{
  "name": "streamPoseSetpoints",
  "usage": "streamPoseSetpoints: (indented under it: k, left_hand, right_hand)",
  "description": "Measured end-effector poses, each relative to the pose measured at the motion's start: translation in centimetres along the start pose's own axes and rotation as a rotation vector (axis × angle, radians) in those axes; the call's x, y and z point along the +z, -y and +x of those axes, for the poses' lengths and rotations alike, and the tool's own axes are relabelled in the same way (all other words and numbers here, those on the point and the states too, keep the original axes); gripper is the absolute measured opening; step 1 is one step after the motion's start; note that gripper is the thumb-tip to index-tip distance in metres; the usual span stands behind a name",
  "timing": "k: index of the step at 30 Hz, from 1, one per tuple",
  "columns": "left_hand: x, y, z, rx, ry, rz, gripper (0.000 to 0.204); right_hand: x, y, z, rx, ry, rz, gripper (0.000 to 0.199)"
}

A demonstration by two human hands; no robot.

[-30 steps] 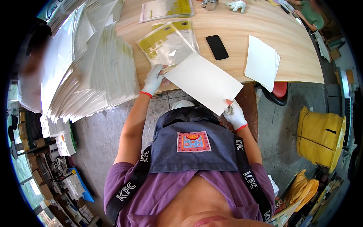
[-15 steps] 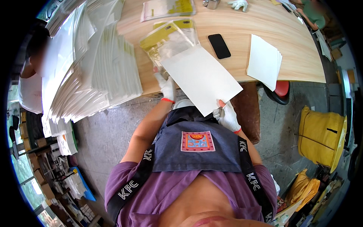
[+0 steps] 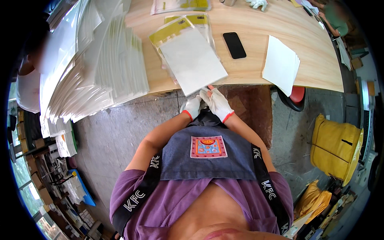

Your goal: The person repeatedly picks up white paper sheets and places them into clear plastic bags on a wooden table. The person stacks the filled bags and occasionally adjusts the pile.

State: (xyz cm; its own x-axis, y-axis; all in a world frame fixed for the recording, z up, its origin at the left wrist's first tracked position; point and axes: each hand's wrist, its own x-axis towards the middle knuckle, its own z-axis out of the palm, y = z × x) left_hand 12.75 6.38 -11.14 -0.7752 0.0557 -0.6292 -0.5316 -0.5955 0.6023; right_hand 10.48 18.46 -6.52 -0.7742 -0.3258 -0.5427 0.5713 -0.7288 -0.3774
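"So, where's the white card [image 3: 194, 62]?"

"Over the bag [image 3: 170, 32], nr edge past the table [image 3: 250, 70]. L hand [image 3: 193, 107] & R hand [image 3: 217, 104] by that edge; can't tell grip."

"Handling?"

"Prob. light, stiffish; hold by edges."

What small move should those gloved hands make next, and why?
Probably ease the white sheet slightly forward, away from the body: its near corner juts past the edge of the table, and the right hand is at its near edge, the left hand close by. Whether the sheet is inside the clear bag or on it, I can't tell.
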Motion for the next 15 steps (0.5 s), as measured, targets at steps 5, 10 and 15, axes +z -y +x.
streamPoseSetpoints:
  k: [5, 10, 15]
  left_hand:
    - [-3.9, -1.4, 0.0, -0.202, -0.021, -0.082, 0.024]
    - [-7.3, -4.0, -2.4, 0.129, -0.214, -0.037, 0.020]
    - [-6.4, -6.5, -4.2, 0.080, -0.214, 0.194, 0.018]
  right_hand:
    - [0.3, 0.9, -0.4, 0.133, 0.140, -0.475, 0.027]
    - [4.4, 1.4, 0.4, -0.367, 0.369, -1.813, 0.021]
    - [6.1, -1.5, 3.0, -0.442, 0.498, -2.259, 0.018]
